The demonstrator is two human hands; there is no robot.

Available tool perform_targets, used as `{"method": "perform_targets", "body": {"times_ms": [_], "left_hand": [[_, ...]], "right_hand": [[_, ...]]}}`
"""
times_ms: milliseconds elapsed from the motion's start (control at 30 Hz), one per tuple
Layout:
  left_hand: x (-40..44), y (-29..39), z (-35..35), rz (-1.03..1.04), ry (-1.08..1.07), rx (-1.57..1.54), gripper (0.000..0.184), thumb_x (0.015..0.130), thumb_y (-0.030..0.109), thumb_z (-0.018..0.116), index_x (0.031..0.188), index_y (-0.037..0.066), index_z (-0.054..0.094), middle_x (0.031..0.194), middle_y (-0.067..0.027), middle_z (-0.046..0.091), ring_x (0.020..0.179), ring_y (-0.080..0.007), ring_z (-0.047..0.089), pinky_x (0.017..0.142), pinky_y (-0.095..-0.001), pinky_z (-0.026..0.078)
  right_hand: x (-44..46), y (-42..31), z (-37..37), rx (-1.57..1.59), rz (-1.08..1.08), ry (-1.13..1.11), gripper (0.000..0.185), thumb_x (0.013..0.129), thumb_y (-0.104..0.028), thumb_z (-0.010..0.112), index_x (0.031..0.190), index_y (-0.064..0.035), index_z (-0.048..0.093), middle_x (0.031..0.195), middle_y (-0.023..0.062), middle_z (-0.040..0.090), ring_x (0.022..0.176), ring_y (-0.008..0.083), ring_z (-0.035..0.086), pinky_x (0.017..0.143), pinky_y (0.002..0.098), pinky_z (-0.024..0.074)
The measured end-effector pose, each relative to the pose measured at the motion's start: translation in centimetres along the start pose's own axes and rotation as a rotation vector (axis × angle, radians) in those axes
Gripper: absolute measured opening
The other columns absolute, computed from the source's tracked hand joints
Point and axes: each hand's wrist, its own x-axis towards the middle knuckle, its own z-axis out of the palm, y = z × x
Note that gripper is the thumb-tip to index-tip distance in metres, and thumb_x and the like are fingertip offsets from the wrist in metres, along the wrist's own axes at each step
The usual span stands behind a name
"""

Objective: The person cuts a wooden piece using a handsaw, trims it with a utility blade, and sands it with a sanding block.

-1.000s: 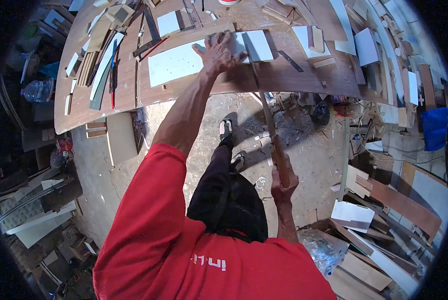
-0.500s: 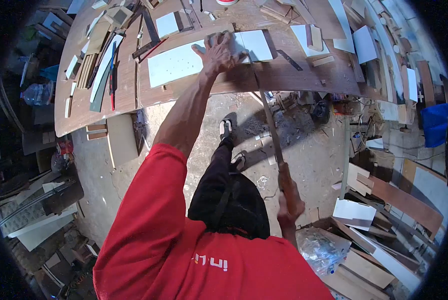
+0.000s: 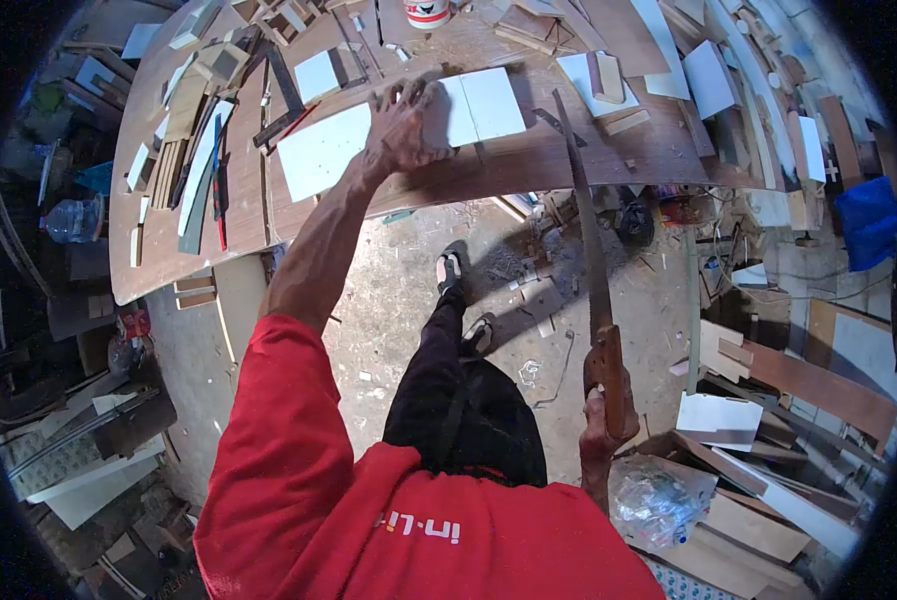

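A long white board point(image 3: 319, 152) lies near the front edge of the workbench, with a thin dark line across its right part. My left hand point(image 3: 404, 128) is closed over the middle of this board, fingers bent toward its far side and thumb by the near edge. My right hand point(image 3: 609, 420) is wrapped round the wooden handle of a handsaw point(image 3: 591, 235), low on the right. The saw blade points up and away; its tip appears over the bench, right of the board and apart from it. A dark flat metal strip point(image 3: 546, 119) lies by the tip.
The brown workbench point(image 3: 369, 215) carries wood offcuts, a try square point(image 3: 287, 90), a white tub point(image 3: 429, 12) and a small white panel point(image 3: 597, 82). Scrap boards point(image 3: 719, 420) and a plastic bag point(image 3: 659, 505) lie at the right. Debris covers the floor.
The saw has left the board and swung to the right. My left hand has gone from spread flat to closed over the board, which has shifted slightly left.
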Motion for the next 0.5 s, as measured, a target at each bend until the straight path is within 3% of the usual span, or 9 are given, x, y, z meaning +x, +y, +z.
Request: {"method": "perform_targets", "body": {"times_ms": [67, 167, 233, 300, 367, 500], "left_hand": [[-0.9, 0.9, -0.9, 0.126, 0.269, 0.123, 0.108, 0.061, 0.041, 0.084, 0.15, 0.016, 0.027, 0.149, -0.0141, 0.03, 0.133, -0.0407, 0.029, 0.111, -0.064, 0.016], [-2.1, 2.0, -2.3, 0.187, 0.402, 0.22, 0.107, 0.061, 0.04, 0.083, 0.15, 0.018, 0.028, 0.147, -0.0139, 0.032, 0.132, -0.0399, 0.03, 0.11, -0.0648, 0.017], [-2.0, 1.9, -2.8, 0.186, 0.382, 0.291, 0.1, 0.064, 0.043, 0.082, 0.149, 0.021, 0.032, 0.147, -0.0136, 0.032, 0.132, -0.0381, 0.03, 0.109, -0.0642, 0.018], [-1.7, 1.8, -3.7, 0.093, 0.132, 0.365, 0.097, 0.064, 0.046, 0.081, 0.147, 0.023, 0.036, 0.149, -0.0123, 0.031, 0.134, -0.0362, 0.029, 0.108, -0.0633, 0.019], [-1.3, 1.9, -4.5, 0.073, 0.091, 0.356, 0.097, 0.063, 0.047, 0.081, 0.147, 0.023, 0.038, 0.149, -0.012, 0.031, 0.134, -0.0357, 0.03, 0.107, -0.063, 0.02], [-1.1, 1.8, -5.8, 0.054, 0.052, 0.179, 0.095, 0.062, 0.052, 0.08, 0.144, 0.022, 0.043, 0.149, -0.0119, 0.031, 0.133, -0.0349, 0.031, 0.105, -0.0621, 0.024]], "right_hand": [[0.0, -0.3, 0.1, -0.043, 0.031, 0.048, 0.041, 0.081, -0.005, 0.06, 0.121, 0.0068, 0.059, 0.105, 0.0208, 0.069, 0.094, 0.0252, 0.069, 0.08, 0.0358, 0.0523], [-0.7, 1.3, 0.3, 0.069, 0.038, 0.156, 0.042, 0.081, -0.006, 0.06, 0.12, 0.0076, 0.059, 0.1, 0.0177, 0.069, 0.084, 0.0209, 0.067, 0.073, 0.0339, 0.0523], [0.2, 0.0, 0.6, 0.101, 0.063, 0.168, 0.042, 0.081, -0.006, 0.06, 0.12, 0.0078, 0.059, 0.097, 0.0152, 0.069, 0.078, 0.0186, 0.065, 0.068, 0.0325, 0.0511], [0.3, 0.1, 0.6, 0.131, 0.084, 0.174, 0.042, 0.081, -0.006, 0.059, 0.12, 0.008, 0.059, 0.095, 0.0128, 0.068, 0.073, 0.0164, 0.063, 0.064, 0.031, 0.0499], [0.1, 2.5, 0.6, 0.255, 0.118, 0.207, 0.042, 0.081, -0.006, 0.059, 0.12, 0.0076, 0.059, 0.091, 0.0101, 0.067, 0.066, 0.0137, 0.058, 0.059, 0.0286, 0.0466], [1.3, -0.3, 0.3, 0.053, 0.033, 0.2, 0.043, 0.081, -0.006, 0.059, 0.121, 0.0073, 0.058, 0.093, 0.0101, 0.066, 0.066, 0.0126, 0.057, 0.06, 0.0281, 0.0466]]}}
